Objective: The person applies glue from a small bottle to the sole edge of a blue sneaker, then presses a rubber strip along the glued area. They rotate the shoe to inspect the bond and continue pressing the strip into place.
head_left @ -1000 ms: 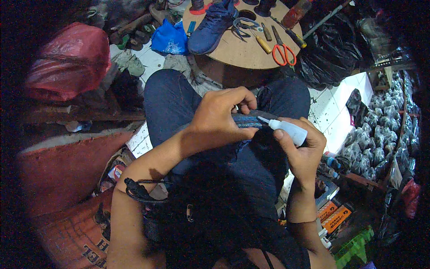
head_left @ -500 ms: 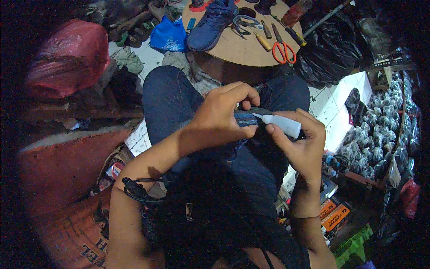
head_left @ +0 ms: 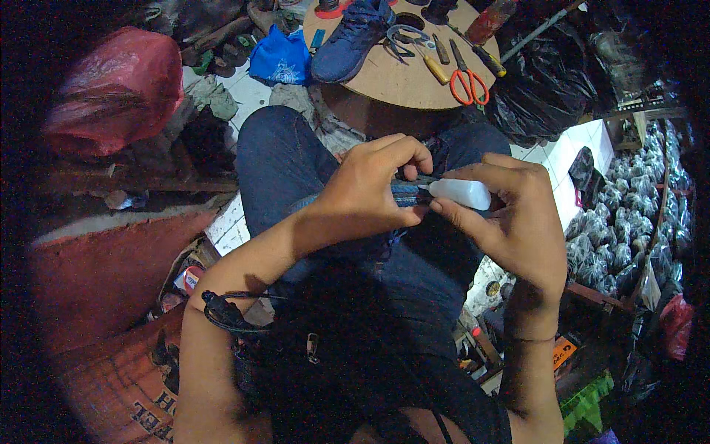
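Above my lap, my left hand (head_left: 370, 181) is closed round a dark blue piece with a striped, layered edge (head_left: 406, 194); most of it is hidden by the fingers and shadow, so I cannot tell its full shape. My right hand (head_left: 518, 211) pinches a small white squeeze bottle (head_left: 467, 194) between thumb and fingers. The bottle lies nearly level, its narrow nozzle pointing left at the striped edge; whether the tip touches is too small to tell.
Beyond my knees stands a round wooden table (head_left: 399, 92) bearing a dark blue shoe (head_left: 347, 44), orange-handled scissors (head_left: 468, 85), a yellow-handled tool (head_left: 435, 70) and thread spools. A red plastic bag (head_left: 115, 92) sits left. Several small bagged items (head_left: 617, 222) fill the right side.
My right hand has shifted slightly left and turned, bringing the bottle closer to the left hand, with its nozzle further over the striped edge. The left hand stays almost in place.
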Available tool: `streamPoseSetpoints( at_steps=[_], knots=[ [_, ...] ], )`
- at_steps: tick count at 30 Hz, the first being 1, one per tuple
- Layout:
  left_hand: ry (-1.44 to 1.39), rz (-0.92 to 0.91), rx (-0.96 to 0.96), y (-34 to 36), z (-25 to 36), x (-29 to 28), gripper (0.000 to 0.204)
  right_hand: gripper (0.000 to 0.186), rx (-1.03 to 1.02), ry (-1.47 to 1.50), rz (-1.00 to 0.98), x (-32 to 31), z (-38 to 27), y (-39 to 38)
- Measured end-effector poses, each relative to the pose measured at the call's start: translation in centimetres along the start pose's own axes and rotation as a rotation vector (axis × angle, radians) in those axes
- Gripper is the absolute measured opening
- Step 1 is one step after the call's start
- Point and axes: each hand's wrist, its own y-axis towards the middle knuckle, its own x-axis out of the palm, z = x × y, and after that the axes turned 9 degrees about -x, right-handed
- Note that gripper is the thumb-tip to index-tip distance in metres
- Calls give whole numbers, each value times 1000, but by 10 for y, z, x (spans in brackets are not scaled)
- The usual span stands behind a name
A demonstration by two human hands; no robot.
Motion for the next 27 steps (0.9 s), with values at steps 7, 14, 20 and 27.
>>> streamPoseSetpoints(
  at_steps=[7, 14, 20, 27],
  knots=[
    [-25, 8, -6, 0, 0, 2, 44, 25, -74, -72, -44, -4, -1, 5],
    [-21, -1, -3, 0, -1, 1, 45, 25, -43, -21, -37, -3, 3, 3],
    [-33, -21, -53, -1, 0, 2, 47, 26, 54, 69, -17, -2, 6, -4],
    [-18, -13, -70, 0, 0, 2, 46, 26, 84, 143, 87, 8, 16, -16]
  ],
)
